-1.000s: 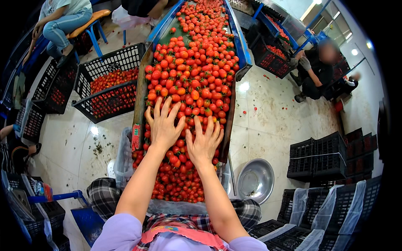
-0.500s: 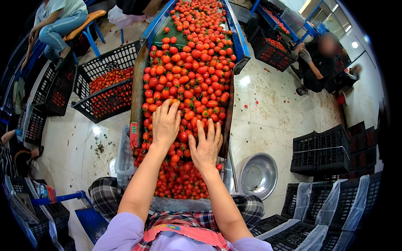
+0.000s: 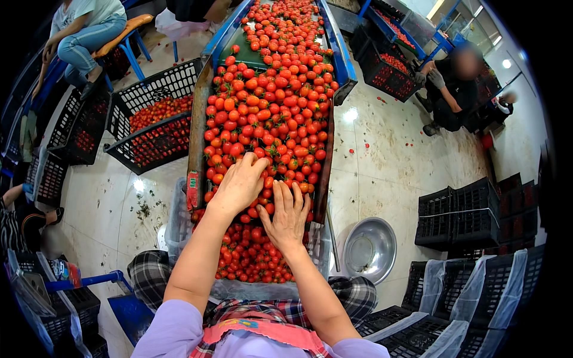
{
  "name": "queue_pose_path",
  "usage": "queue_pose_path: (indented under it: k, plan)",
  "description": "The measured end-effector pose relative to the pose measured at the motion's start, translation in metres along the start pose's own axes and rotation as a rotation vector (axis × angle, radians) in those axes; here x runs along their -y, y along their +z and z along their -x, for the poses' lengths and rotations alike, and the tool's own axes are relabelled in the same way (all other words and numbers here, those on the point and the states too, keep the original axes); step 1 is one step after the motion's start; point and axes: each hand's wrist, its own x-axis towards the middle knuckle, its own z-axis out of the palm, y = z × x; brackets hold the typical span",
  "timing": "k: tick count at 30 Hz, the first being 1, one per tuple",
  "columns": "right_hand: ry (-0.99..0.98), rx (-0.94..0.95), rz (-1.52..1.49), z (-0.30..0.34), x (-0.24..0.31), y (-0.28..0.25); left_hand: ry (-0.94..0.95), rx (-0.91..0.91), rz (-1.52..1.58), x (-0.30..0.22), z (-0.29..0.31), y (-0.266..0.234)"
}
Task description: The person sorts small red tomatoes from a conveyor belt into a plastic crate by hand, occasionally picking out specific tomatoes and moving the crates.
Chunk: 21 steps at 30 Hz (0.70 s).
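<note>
Small red tomatoes point(image 3: 271, 113) thickly cover the sloping chute point(image 3: 197, 128) in front of me. At its lower end, more of them lie in a clear-lined bin point(image 3: 256, 290) close to my body. My left hand point(image 3: 240, 184) rests on the tomatoes at mid-chute. Its fingers are curled down and together, and the tips are hidden, so whatever they hold cannot be made out. To the right and a little nearer, my right hand point(image 3: 285, 218) lies over the tomatoes with its fingers stretched out, touching them and holding nothing.
On the left stands a black crate point(image 3: 143, 143) partly filled with tomatoes. A metal basin point(image 3: 370, 250) sits on the floor at right, near stacked black crates point(image 3: 456, 218). One person point(image 3: 450, 89) crouches at far right; another person point(image 3: 89, 42) sits at far left.
My left hand has moved nearer and to the right, its fingers curling in. My right hand has shifted slightly nearer. Tomatoes around them have shifted down the chute.
</note>
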Motion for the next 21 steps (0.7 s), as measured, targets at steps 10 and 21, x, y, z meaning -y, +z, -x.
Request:
queue_pose_path:
  k: [10,21]
  plan:
    - [-0.069,-0.029,-0.096,0.000,-0.004,-0.003,0.023,0.125,-0.146,0.003,0.006,-0.008]
    - [-0.070,0.017,-0.141,0.011,-0.015,-0.011,-0.419,-0.479,0.899,0.015,-0.033,-0.113]
